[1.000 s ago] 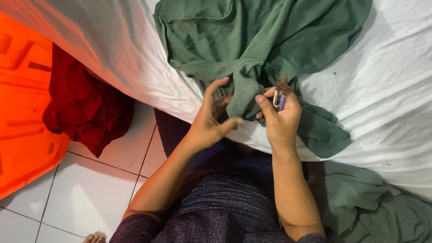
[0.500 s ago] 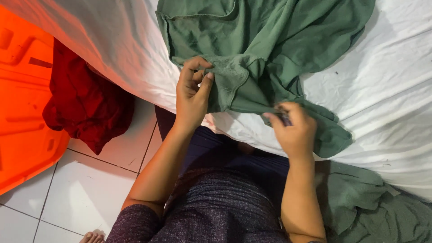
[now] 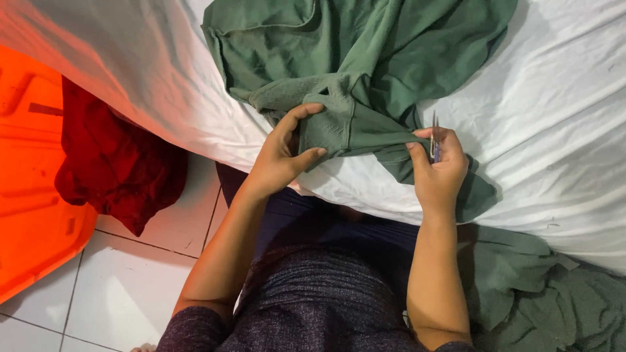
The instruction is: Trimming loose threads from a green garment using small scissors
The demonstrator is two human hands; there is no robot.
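Now both hands grip a green garment (image 3: 365, 58) spread over the white-sheeted bed (image 3: 554, 150). The left hand (image 3: 282, 156) pinches its ribbed hem, while the right hand (image 3: 438, 171) clutches a fold plus a small metal tool (image 3: 434, 133), possibly scissors. A red cloth (image 3: 117, 166) hangs left of the bed, against an orange bin (image 3: 29, 215).

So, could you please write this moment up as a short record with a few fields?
surface: white sheet, wrinkled
main item: green garment spread on the sheet
left hand: pinches the garment's ribbed edge
right hand: grips a fold of the garment together with a small metal tool, blades up
floor side: red cloth beside an orange plastic bin, white tiles
lower right: more green fabric
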